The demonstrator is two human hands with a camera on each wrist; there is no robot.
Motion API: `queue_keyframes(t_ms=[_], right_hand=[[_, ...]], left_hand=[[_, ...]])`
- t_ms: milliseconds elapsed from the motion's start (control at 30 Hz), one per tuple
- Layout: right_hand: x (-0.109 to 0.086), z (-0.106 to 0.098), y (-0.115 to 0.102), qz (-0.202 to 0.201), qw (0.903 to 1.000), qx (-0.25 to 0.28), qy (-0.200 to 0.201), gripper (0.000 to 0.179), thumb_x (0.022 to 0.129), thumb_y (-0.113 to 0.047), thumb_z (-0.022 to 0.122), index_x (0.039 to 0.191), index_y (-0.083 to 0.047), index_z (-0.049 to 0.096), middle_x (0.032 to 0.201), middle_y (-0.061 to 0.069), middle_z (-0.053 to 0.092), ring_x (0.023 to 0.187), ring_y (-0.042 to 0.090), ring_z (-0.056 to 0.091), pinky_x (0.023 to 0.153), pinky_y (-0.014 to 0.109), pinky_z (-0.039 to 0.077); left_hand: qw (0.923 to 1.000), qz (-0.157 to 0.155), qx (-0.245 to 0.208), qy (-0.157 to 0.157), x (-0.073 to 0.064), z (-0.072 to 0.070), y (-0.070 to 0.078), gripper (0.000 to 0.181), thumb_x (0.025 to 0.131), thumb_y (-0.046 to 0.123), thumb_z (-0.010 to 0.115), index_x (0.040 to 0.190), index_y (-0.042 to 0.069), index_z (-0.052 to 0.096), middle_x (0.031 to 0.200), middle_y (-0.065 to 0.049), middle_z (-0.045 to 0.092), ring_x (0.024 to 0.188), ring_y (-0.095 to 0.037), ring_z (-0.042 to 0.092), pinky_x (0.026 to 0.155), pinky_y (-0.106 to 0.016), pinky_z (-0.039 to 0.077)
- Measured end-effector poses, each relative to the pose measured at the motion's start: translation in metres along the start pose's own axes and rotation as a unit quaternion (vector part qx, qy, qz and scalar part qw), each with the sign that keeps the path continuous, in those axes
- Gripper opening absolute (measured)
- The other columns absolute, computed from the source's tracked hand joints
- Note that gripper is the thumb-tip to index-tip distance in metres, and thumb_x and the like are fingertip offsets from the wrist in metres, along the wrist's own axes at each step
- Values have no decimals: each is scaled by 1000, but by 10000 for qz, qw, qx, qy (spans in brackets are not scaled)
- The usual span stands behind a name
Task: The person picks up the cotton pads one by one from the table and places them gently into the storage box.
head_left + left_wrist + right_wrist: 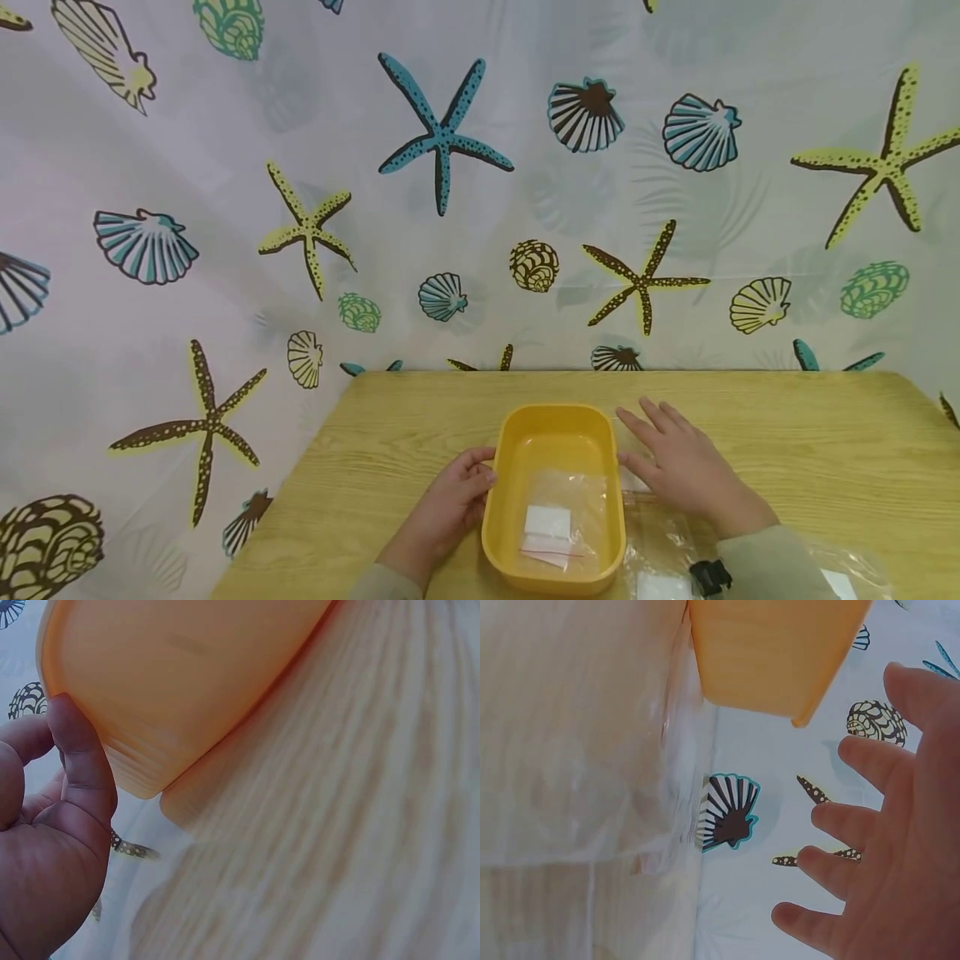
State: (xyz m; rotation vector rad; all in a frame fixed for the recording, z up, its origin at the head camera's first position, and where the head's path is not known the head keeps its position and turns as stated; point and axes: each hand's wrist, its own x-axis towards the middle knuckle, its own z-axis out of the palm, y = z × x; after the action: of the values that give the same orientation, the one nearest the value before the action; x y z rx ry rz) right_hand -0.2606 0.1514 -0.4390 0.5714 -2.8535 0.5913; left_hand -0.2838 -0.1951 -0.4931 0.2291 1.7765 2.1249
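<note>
Right sleeve (776,565) nearest the head camera. Yellow tub (555,583) is between the two hands over the table (360,483), long axis running away from the person. Left hand (450,500) is the nearer one, appears to pinch the left rim; right hand (686,462), fingers spread, holds nothing, just beside the right rim. Only head view shows the tub's inside: clear bag (588,500) with white pieces (547,521), toward the near end. More bags (667,537) lie right of the tub. Left wrist view shows fingertip-to-rim contact; right wrist view shows a gap between thumb and tub.
</note>
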Motion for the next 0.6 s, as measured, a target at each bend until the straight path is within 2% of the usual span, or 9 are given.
queue_keyframes(t_ms=[333,600], right_hand=[[3,2,19,496,9976,203,-429,78,101,-69,32,160,-18,33,163,25,22,142,51,30,107,70,29],[3,-3,30,647,9933,504,-818,80,100,-68,35,161,-16,29,161,31,17,139,56,31,103,73,31]], left_hand=[[10000,-31,75,37,0,-3,3,49,102,13,60,146,-1,42,105,-11,57,81,-15,60,70,-28,56],[10000,-31,32,17,1,-1,2,48,102,12,60,145,-2,43,103,-11,58,79,-15,60,70,-28,56]])
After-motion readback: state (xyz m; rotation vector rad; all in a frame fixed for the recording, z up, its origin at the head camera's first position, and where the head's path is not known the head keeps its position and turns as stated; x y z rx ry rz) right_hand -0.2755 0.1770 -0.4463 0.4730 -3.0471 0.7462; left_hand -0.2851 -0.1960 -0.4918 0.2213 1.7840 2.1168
